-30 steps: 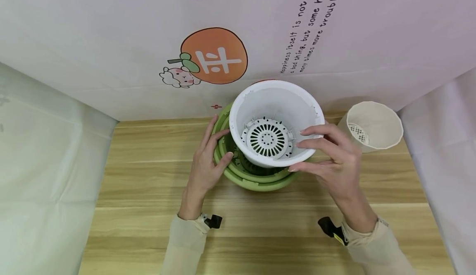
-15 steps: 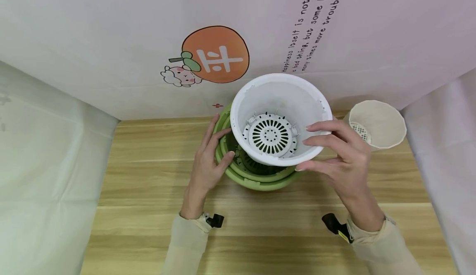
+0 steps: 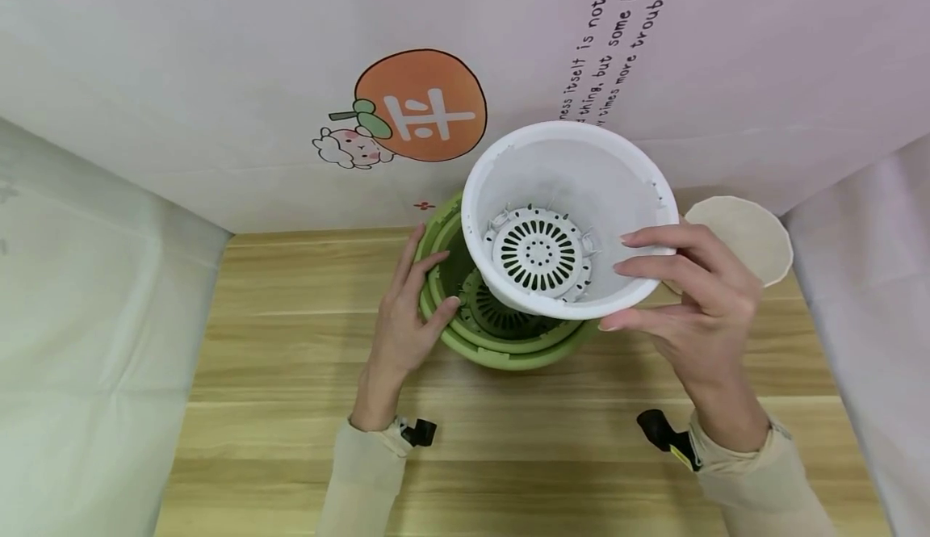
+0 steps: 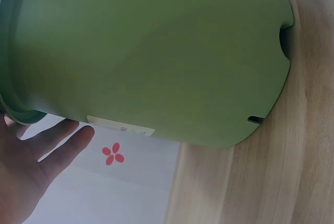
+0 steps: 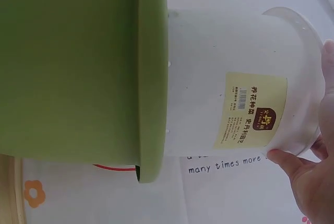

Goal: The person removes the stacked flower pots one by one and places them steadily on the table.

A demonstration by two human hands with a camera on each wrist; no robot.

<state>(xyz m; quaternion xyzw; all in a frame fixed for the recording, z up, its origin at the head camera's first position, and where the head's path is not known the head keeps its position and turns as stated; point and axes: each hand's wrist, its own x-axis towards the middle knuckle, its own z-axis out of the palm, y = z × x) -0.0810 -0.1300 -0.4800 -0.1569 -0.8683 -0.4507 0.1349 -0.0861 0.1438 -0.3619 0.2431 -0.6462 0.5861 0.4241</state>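
Observation:
A white flower pot [image 3: 581, 165] with a slotted bottom is tilted over the green flower pots [image 3: 501, 359], which are nested one in another. My right hand [image 3: 705, 303] pinches the white pot's rim, fingers inside and thumb outside. The right wrist view shows the white pot's labelled wall [image 5: 198, 78] protruding from the green pot's mouth, its lower end hidden inside. My left hand [image 3: 403, 319] holds the left side of the green rim, thumb over the edge. In the left wrist view, fingers [image 4: 57, 151] lie along the outside of the green pot [image 4: 156, 62].
A cream pot [image 3: 748, 238] stands at the back right, partly hidden by my right hand. The wooden table [image 3: 291, 440] meets a printed cloth wall [image 3: 254, 117] behind the pots. Pale cloth sides [image 3: 87, 343] border the table left and right.
My right hand has drawn the white pot upward and to the right, showing more of the green pot's inside. My left hand stays at the green rim.

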